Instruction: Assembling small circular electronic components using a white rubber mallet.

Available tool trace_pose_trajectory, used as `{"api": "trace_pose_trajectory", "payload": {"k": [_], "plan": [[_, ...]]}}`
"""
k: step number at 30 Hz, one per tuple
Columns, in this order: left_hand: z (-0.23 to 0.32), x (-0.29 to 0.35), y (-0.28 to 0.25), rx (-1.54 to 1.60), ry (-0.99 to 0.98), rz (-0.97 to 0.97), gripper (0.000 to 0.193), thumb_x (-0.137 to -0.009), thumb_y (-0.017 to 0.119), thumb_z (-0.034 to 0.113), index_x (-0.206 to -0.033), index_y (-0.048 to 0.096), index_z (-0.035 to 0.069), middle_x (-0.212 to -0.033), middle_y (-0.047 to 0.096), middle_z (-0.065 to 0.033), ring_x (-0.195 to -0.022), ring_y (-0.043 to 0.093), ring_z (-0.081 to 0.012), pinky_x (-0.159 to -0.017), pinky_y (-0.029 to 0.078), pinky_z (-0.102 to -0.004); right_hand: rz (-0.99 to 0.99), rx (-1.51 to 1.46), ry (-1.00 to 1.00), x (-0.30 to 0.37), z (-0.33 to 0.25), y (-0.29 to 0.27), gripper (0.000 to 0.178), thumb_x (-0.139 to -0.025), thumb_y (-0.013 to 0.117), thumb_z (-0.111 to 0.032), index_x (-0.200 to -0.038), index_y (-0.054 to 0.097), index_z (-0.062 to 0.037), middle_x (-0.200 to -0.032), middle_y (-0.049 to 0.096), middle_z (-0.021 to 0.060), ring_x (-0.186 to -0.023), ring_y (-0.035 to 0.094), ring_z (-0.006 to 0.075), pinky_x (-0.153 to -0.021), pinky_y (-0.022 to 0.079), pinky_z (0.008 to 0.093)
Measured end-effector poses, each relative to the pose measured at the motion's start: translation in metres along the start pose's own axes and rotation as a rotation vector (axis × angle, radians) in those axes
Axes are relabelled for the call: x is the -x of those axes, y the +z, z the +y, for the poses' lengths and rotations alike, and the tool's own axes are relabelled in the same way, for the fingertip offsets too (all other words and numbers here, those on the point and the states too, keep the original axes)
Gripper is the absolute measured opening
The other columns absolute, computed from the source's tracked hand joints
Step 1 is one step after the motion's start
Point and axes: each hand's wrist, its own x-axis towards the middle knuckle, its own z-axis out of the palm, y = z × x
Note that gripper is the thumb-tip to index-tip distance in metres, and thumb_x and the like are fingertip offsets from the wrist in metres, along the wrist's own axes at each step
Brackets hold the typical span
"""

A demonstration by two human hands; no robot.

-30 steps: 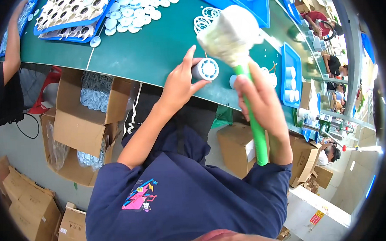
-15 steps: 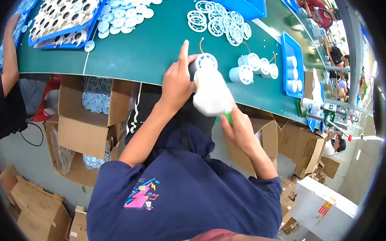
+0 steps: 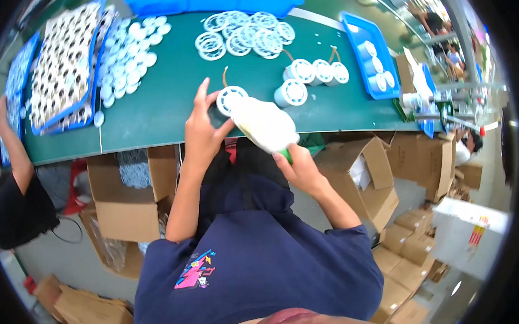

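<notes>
My left hand point(image 3: 199, 132) is closed around the side of a white cylindrical housing point(image 3: 229, 98), its index finger raised. The housing stands on the green table near the front edge, a slotted ring face on top and a brown wire behind it. In my right hand point(image 3: 303, 173) is a mallet-like tool point(image 3: 265, 127) with a bulky white head and a green handle. Its head overlaps the near right part of the ring face; whether they touch I cannot tell. Several similar white housings point(image 3: 294, 93) with brown wires stand to the right.
Loose white slotted rings point(image 3: 241, 37) lie behind my hands. Pale discs point(image 3: 127, 64) spread at the left, beside a blue tray of white parts point(image 3: 62, 69). A blue tray point(image 3: 363, 41) with several white cylinders stands right. Cardboard boxes point(image 3: 357, 184) sit below the table; another person's arm point(image 3: 14, 142) is far left.
The whole view has shifted, so the table and its things sit differently in the picture. My left hand still holds the housing, and the white-headed tool stays in my right hand over it.
</notes>
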Motion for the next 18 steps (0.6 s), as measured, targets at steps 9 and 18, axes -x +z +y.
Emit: {"api": "trace_pose_trajectory", "payload": {"k": [9,18], "plan": [[0.006,-0.005,-0.002,-0.231,0.199,-0.138,0.077,-0.072,0.092,0.015,-0.139,0.056,0.004,-0.12,0.055,-0.0162,-0.112,0.058,-0.0327,-0.098,0.049,-0.0414,0.856,0.159,0.253,-0.003,0.034,-0.054,0.059,-0.106,0.052,-0.012,-0.158,0.029,0.0044,-0.131,0.058,0.0336,-0.116,0.06,0.0487,-0.099,0.048,0.0476],[0.04,-0.031,0.035,-0.199,0.196,-0.115,0.099,-0.07,0.097,0.03,-0.146,0.039,0.0,-0.151,0.035,-0.025,-0.137,0.042,-0.0431,-0.109,0.044,-0.0494,0.819,0.719,0.116,-0.047,0.062,-0.099,0.09,-0.079,0.086,-0.035,-0.153,0.042,-0.0074,-0.146,0.044,0.0249,-0.133,0.044,0.046,-0.109,0.038,0.0538]]}}
